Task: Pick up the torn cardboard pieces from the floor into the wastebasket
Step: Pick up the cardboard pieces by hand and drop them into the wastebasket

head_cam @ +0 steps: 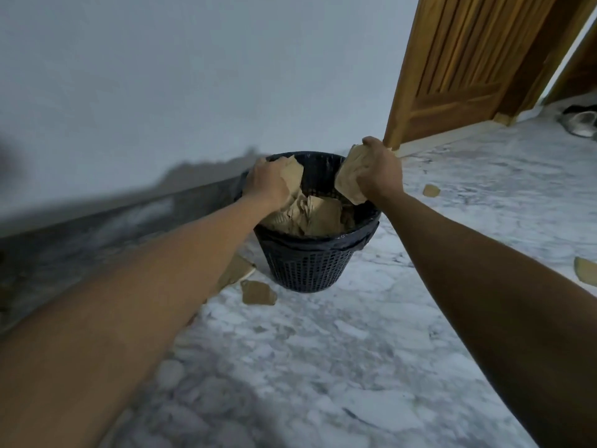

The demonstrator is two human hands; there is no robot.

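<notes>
- Head view: the left hand curls its fingers around a torn cardboard piece above the wastebasket.
- The right hand grips a crumpled cardboard wad over the far rim.
- More torn cardboard fills the black mesh wastebasket.
- Loose scraps lie on the marble floor nearby.
- A wooden door stands beyond.

Head camera looks forward and down, close over the wastebasket.
</notes>
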